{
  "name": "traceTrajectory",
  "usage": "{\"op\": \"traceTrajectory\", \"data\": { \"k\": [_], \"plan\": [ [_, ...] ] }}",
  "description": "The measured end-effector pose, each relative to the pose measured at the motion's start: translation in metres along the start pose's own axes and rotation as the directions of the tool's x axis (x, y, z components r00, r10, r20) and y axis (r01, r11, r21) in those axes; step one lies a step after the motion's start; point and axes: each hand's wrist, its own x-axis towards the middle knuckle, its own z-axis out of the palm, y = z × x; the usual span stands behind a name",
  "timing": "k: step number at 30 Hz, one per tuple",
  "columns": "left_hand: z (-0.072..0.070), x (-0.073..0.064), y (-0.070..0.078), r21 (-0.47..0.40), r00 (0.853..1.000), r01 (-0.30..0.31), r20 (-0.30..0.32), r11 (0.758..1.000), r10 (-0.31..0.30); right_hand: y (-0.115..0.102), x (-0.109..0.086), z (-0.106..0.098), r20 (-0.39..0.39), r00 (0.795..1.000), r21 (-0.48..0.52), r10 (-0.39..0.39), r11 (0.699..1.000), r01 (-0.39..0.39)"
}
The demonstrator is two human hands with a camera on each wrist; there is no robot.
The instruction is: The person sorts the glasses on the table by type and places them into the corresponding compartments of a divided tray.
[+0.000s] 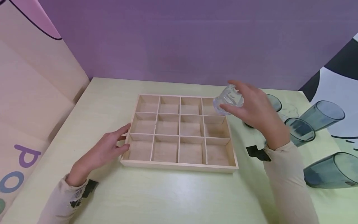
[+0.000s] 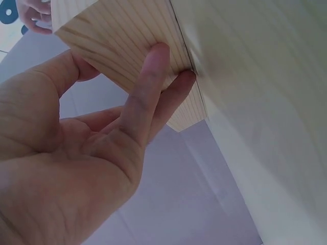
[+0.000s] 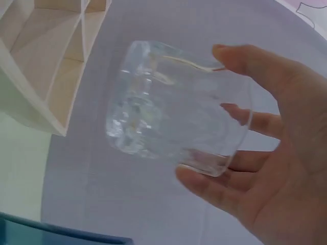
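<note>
My right hand (image 1: 255, 109) holds a clear drinking glass (image 1: 228, 99) between thumb and fingers, over the back right corner of a wooden compartment box (image 1: 179, 166). In the right wrist view the glass (image 3: 168, 107) lies tilted, its thick base pointing away from the hand and its rim towards the palm. My left hand (image 1: 104, 151) rests against the box's left side. Seen from the left wrist, two nearly straight fingers (image 2: 148, 84) press on the outer wooden wall (image 2: 112, 38). The box's visible compartments hold nothing, and the glass hides part of the back right one.
Several blue-grey tinted glasses stand on the right of the table, among them one by the front (image 1: 321, 174) and one farther back (image 1: 318, 116). Another clear glass (image 1: 289, 110) is partly hidden among them. A purple wall (image 1: 179, 46) closes the back.
</note>
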Motion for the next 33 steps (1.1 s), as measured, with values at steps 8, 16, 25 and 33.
{"op": "traceTrajectory", "data": {
  "k": [8,16,25,33],
  "plan": [
    [-0.001,-0.003,-0.001,0.004,1.000,-0.013,-0.005,1.000,0.013,0.011,0.008,0.029,-0.132,0.987,0.051,-0.094,0.994,0.101],
    [-0.001,-0.004,-0.002,0.009,1.000,-0.020,-0.023,1.000,0.020,0.022,0.012,0.052,-0.218,0.960,0.032,-0.175,0.982,0.186],
    [0.001,-0.012,-0.006,0.009,0.999,-0.041,-0.016,0.999,0.041,0.032,0.010,0.066,-0.189,0.969,0.046,-0.159,0.984,0.171],
    [0.005,-0.011,-0.006,-0.002,0.999,-0.051,-0.014,0.999,0.051,0.034,0.007,0.075,-0.168,0.972,0.043,-0.163,0.984,0.172]
  ]
}}
